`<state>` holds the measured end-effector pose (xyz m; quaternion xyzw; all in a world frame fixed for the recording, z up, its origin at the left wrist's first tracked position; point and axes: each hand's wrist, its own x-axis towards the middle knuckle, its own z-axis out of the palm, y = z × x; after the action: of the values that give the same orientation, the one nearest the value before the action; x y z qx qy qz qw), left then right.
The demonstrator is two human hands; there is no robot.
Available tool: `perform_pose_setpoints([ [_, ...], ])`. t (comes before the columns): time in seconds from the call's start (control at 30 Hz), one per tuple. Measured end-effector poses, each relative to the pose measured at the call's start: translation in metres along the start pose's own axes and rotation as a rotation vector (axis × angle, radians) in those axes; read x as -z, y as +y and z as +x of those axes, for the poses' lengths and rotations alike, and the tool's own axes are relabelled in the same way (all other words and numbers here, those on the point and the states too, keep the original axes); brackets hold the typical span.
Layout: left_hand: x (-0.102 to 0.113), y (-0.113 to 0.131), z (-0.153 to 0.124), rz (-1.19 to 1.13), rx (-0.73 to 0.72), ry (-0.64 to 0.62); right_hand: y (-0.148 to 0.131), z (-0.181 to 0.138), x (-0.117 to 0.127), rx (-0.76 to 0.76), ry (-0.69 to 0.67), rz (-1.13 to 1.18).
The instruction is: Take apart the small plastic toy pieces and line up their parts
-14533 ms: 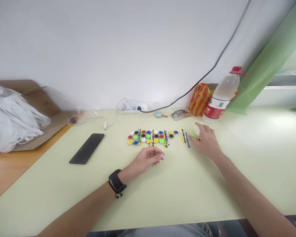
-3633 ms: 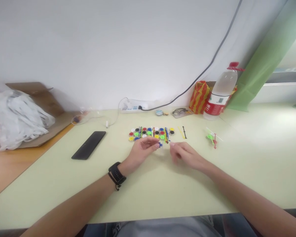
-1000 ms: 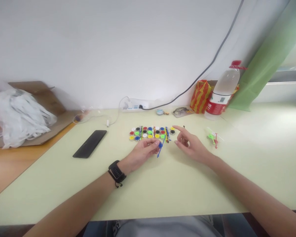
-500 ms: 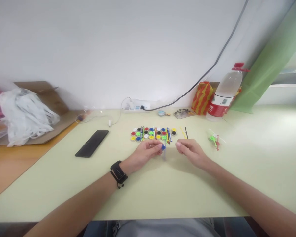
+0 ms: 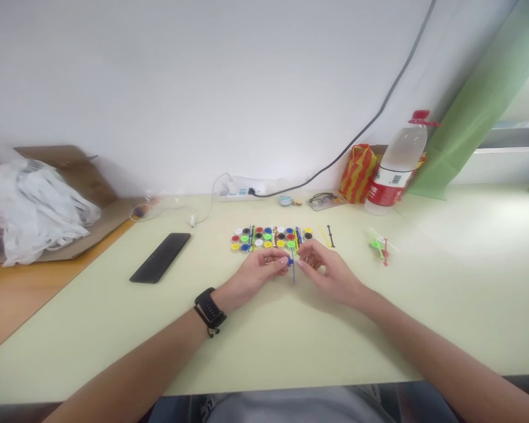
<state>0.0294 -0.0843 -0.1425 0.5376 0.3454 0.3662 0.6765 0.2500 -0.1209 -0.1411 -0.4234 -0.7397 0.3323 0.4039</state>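
Observation:
My left hand (image 5: pixel 264 269) pinches a small blue spinner piece (image 5: pixel 290 261) between thumb and fingers. A thin blue blade stands almost upright at its right side. My right hand (image 5: pixel 328 270) is close beside it, with curled fingers and a gap between thumb and forefinger. Its fingertips are at the blade; whether they touch it I cannot tell. Just beyond the hands lie rows of round coloured discs (image 5: pixel 258 243) with narrow arrow-tipped sticks (image 5: pixel 298 235) among them. A black arrow (image 5: pixel 330 236) and a yellow stick (image 5: pixel 324 236) lie to their right.
Farther right are green and red arrow pieces (image 5: pixel 384 252). A black phone (image 5: pixel 160 258) lies at the left. Along the wall stand a power strip (image 5: pixel 240 191), a striped bag (image 5: pixel 357 173) and a large bottle (image 5: pixel 394 167). A cardboard box (image 5: pixel 90 176) with white strips occupies the far left.
My right hand has moved left to the blue spinner piece, its thumb and fingers parting. The blue blade, blurred before, now looks sharp. The view has shifted slightly.

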Motion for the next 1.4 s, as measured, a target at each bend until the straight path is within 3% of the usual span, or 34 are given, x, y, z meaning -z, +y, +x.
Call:
perform_pose_setpoints([
  [0.27,0.000,-0.001,0.000,-0.026,0.000,-0.008,0.007,-0.007,0.010,0.071,0.039,-0.171],
  [0.63,-0.001,0.001,-0.001,-0.031,0.017,-0.037,0.013,-0.008,0.008,0.106,-0.092,-0.223],
  [0.8,-0.001,0.000,-0.001,-0.040,0.021,-0.035,0.013,-0.008,0.008,0.090,-0.092,-0.244],
  [0.9,-0.001,-0.001,0.000,-0.052,0.016,-0.029,0.008,-0.007,0.008,0.061,-0.052,-0.155],
  [1.03,-0.002,-0.001,0.000,-0.038,0.011,-0.014,0.002,-0.004,0.011,-0.063,0.010,0.200],
  [1.2,-0.001,-0.002,0.001,-0.027,-0.008,-0.017,0.002,-0.001,0.023,-0.050,-0.288,0.514],
  [1.4,0.000,-0.004,0.002,-0.014,-0.007,-0.043,-0.003,-0.001,0.018,-0.138,-0.085,0.452],
])
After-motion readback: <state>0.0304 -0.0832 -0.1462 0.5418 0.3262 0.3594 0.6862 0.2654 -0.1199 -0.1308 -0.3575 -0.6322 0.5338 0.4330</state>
